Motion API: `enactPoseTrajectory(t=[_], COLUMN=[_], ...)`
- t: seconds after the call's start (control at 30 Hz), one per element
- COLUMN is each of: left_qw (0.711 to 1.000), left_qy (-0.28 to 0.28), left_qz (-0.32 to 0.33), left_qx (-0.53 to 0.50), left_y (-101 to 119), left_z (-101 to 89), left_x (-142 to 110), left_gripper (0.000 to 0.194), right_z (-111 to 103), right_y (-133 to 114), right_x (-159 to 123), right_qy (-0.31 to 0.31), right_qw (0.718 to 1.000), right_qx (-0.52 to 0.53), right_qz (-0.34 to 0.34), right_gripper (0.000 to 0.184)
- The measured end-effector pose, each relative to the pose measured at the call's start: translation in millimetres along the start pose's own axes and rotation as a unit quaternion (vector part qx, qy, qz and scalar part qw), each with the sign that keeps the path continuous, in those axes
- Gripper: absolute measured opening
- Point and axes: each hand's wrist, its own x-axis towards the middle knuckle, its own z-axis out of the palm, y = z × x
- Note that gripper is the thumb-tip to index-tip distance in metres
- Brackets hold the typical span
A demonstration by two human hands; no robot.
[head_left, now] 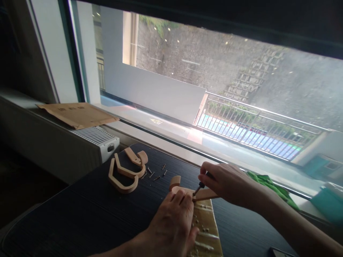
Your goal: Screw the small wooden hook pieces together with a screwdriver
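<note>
Driver clamped in your right hand, its tip at the hook on the board.
Nearest, your left hand (174, 216) bears down over the hook (205, 195) at the far end of the board (207, 228), its thumb apart from the fingers; its fingertips are hidden, so you cannot tell how far it closes. Your right hand (223, 182) is closed on the handle of the driver (201, 185), which is tilted. Your left hand blocks part of the hook and board; your right hides most of the handle. To the left on the dark table (93, 210), clear of the board, lie three loose hooks (123, 187), with scattered screws (151, 175) just beside them. Beyond are a green cloth (273, 187) at right, an envelope (80, 115) at left and the window (214, 64).
</note>
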Motion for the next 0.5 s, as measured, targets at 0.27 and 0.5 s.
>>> enactPoseTrajectory(t=[0.27,0.5], left_qw=[1.000,0.999], left_qy=[0.018,0.039], left_qz=[0.002,0.004], left_qx=[0.010,-0.004], left_y=[1,1], left_z=[2.8,3.0], left_x=[-1,-2], left_gripper=[0.045,0.040], right_z=[-8,-3], right_y=[11,11], right_x=[-1,4], right_qy=[-0.017,-0.018], right_qw=[0.996,0.997], right_qx=[0.071,0.071], right_qz=[-0.047,-0.001], right_gripper=[0.019,0.030])
